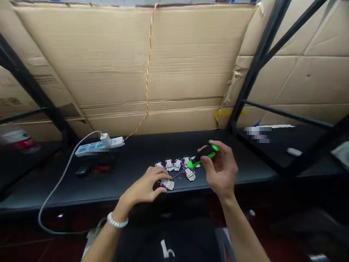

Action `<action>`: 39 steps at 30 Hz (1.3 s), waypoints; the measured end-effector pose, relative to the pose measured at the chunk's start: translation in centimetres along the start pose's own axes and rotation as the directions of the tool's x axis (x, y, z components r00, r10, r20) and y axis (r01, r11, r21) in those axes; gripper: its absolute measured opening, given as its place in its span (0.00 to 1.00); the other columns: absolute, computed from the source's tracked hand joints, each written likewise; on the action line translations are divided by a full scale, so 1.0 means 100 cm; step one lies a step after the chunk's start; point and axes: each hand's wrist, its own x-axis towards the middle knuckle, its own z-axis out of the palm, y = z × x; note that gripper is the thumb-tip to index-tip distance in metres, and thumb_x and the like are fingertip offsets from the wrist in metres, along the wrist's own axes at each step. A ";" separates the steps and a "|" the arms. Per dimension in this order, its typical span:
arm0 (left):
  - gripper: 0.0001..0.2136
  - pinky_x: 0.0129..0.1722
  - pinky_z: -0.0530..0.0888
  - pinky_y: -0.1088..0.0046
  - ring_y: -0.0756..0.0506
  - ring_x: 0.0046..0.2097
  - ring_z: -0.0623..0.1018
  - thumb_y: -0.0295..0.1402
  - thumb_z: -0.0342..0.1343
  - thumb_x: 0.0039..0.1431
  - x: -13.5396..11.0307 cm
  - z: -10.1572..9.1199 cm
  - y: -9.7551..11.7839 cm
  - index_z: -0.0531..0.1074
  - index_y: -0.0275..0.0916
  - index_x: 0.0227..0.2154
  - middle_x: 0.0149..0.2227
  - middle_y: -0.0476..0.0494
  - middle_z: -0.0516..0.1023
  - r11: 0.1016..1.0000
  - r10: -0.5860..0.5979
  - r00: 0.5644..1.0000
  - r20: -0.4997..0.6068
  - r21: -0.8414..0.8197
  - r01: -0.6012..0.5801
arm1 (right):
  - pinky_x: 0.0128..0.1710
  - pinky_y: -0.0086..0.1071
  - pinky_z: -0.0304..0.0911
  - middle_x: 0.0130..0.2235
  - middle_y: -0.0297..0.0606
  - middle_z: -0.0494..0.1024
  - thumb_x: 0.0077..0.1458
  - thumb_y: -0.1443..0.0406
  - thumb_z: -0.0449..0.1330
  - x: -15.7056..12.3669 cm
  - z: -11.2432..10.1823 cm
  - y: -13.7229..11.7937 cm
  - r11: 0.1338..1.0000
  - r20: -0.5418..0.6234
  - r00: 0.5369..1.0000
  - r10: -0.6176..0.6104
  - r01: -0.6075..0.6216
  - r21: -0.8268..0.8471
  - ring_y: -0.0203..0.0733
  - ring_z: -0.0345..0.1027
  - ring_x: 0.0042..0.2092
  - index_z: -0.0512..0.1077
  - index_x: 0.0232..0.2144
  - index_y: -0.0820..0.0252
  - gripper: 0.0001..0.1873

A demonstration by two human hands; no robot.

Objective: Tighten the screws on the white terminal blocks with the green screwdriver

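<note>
My right hand (222, 169) is closed round the black and green handle of a screwdriver (203, 157). Its thin shaft slants down and left to a small white and purple part (168, 184) near the front edge of the black table (136, 156). My left hand (148, 185), with a beaded bracelet on the wrist, rests on the table and pinches that part with its fingertips. Several more white and purple parts (177, 164) lie in a loose row just behind, and another one (190, 174) sits beside the shaft.
A white and blue power strip (99, 146) with a plugged-in white charger lies at the back left, its grey cable running off the table's front. Corrugated cardboard (174, 65) walls the back, with a red-yellow wire hanging down it. Black frame bars (256, 69) stand at right and left.
</note>
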 end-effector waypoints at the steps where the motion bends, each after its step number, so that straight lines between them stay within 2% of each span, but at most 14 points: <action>1: 0.14 0.64 0.70 0.57 0.38 0.60 0.76 0.34 0.64 0.67 0.001 0.002 -0.001 0.79 0.45 0.54 0.56 0.40 0.80 1.000 0.002 1.000 0.006 -0.011 -0.002 | 0.39 0.35 0.80 0.43 0.39 0.83 0.63 0.63 0.68 -0.003 0.003 0.003 1.000 0.040 0.999 0.003 -0.002 -0.016 0.43 0.82 0.41 0.73 0.57 0.54 0.20; 4: 0.13 0.63 0.70 0.58 0.39 0.58 0.77 0.36 0.64 0.67 0.004 0.006 -0.005 0.80 0.45 0.53 0.54 0.42 0.81 0.999 0.007 1.000 -0.002 -0.033 -0.007 | 0.43 0.36 0.80 0.46 0.39 0.82 0.63 0.65 0.68 -0.011 0.009 0.011 0.998 0.143 0.990 0.019 -0.009 -0.068 0.43 0.82 0.42 0.74 0.58 0.52 0.22; 7: 0.13 0.62 0.69 0.60 0.40 0.56 0.77 0.37 0.65 0.67 0.006 0.008 -0.008 0.80 0.45 0.52 0.53 0.42 0.82 0.998 0.009 1.000 -0.019 -0.057 -0.010 | 0.42 0.37 0.80 0.47 0.40 0.83 0.63 0.65 0.68 -0.015 0.011 0.016 0.994 0.177 0.984 0.014 0.006 -0.110 0.42 0.81 0.41 0.75 0.59 0.52 0.23; 20: 0.12 0.63 0.67 0.58 0.39 0.56 0.77 0.37 0.65 0.67 0.005 0.012 -0.012 0.80 0.43 0.51 0.51 0.42 0.81 0.994 0.040 0.998 -0.045 -0.098 -0.044 | 0.41 0.36 0.80 0.48 0.40 0.83 0.63 0.64 0.67 -0.013 0.014 0.025 0.986 0.227 0.974 0.005 0.033 -0.164 0.41 0.80 0.39 0.75 0.60 0.52 0.23; 26: 0.12 0.62 0.68 0.57 0.39 0.56 0.77 0.37 0.65 0.67 0.006 0.014 -0.014 0.80 0.43 0.51 0.52 0.41 0.81 0.994 0.048 0.997 -0.052 -0.098 -0.053 | 0.40 0.33 0.80 0.46 0.39 0.83 0.63 0.65 0.67 -0.011 0.011 0.027 0.992 0.191 0.981 0.031 -0.006 -0.130 0.41 0.80 0.39 0.75 0.60 0.52 0.23; 30: 0.13 0.61 0.68 0.56 0.37 0.55 0.77 0.38 0.66 0.66 0.006 0.016 -0.017 0.80 0.42 0.50 0.51 0.40 0.81 0.991 0.065 0.996 -0.055 -0.113 -0.071 | 0.42 0.35 0.80 0.46 0.41 0.83 0.64 0.64 0.67 -0.013 0.011 0.029 0.990 0.210 0.976 0.051 -0.022 -0.141 0.42 0.81 0.41 0.75 0.60 0.52 0.23; 39: 0.13 0.64 0.68 0.54 0.36 0.57 0.76 0.39 0.66 0.66 0.006 0.017 -0.018 0.80 0.43 0.51 0.52 0.40 0.81 0.990 0.064 0.996 -0.059 -0.119 -0.071 | 0.41 0.36 0.80 0.45 0.40 0.83 0.64 0.63 0.67 -0.015 0.011 0.027 0.981 0.222 0.975 0.014 0.030 -0.191 0.43 0.80 0.39 0.75 0.61 0.51 0.23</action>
